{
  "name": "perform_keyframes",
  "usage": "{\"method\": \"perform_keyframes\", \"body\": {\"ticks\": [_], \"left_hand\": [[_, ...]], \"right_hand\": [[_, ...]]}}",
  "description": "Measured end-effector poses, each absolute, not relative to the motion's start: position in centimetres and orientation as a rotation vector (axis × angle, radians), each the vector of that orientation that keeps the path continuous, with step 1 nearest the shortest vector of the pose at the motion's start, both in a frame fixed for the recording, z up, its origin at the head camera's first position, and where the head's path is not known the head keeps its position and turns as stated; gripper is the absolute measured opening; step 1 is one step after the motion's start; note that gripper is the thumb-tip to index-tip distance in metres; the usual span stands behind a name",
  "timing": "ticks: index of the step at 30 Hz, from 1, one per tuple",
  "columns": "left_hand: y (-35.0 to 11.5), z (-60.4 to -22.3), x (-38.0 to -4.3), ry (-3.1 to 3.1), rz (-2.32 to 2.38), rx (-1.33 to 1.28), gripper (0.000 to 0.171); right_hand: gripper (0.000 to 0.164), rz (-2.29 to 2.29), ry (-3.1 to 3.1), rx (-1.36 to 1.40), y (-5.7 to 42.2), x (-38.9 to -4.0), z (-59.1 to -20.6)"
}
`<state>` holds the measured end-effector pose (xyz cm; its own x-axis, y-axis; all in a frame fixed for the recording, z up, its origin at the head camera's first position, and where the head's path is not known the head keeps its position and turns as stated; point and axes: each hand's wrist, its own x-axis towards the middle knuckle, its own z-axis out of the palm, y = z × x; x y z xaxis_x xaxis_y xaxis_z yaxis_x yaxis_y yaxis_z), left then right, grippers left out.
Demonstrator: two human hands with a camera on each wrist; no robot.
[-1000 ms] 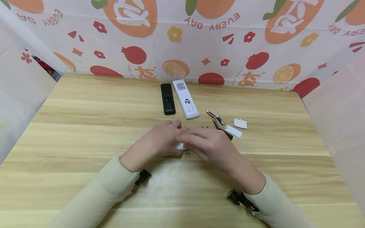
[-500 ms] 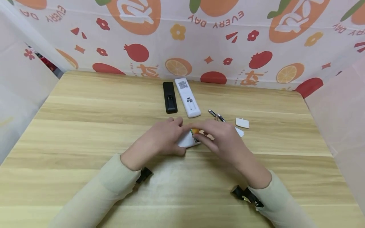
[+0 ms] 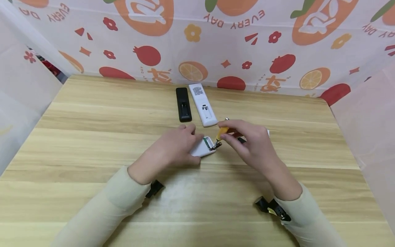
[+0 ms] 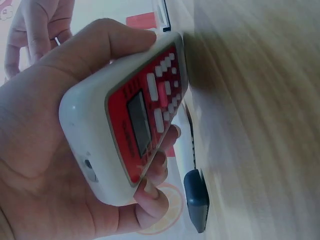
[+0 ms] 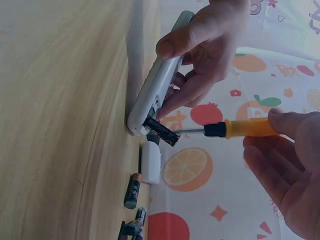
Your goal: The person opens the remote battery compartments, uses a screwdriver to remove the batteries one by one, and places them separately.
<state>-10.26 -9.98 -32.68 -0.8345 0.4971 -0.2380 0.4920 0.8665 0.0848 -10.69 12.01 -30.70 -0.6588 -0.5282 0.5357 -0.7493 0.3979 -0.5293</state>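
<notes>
My left hand (image 3: 176,147) grips a white remote control (image 3: 200,149), its back with the battery compartment facing up. In the left wrist view, the remote's red front (image 4: 125,120) with pale buttons and a small display faces down toward the table. My right hand (image 3: 251,142) pinches the orange-yellow handle of a screwdriver (image 5: 250,127) between thumb and fingers. Its metal tip meets a dark battery (image 5: 162,132), which sticks out at a slant from the end of the compartment. The other end of that battery stays inside the remote.
Behind the hands, a black remote (image 3: 183,111) and a long white remote (image 3: 199,99) lie with their compartments uncovered. Loose batteries (image 5: 132,192) lie to the right, partly hidden by my right hand in the head view. A printed cloth (image 3: 191,41) hangs behind the wooden table.
My right hand has moved right with the screwdriver, away from over the remote. The battery now juts out of the compartment, which shows openly. My left hand keeps its grip.
</notes>
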Motion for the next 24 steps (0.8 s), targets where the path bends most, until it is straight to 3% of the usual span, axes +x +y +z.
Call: {"method": "perform_keyframes", "body": {"ticks": [24], "left_hand": [[-9.82,-32.28,-10.31,2.775,0.021,0.702,0.071]], "right_hand": [[0.032,1.149,-2.310,1.083,12.49,-10.62,-30.16]]}}
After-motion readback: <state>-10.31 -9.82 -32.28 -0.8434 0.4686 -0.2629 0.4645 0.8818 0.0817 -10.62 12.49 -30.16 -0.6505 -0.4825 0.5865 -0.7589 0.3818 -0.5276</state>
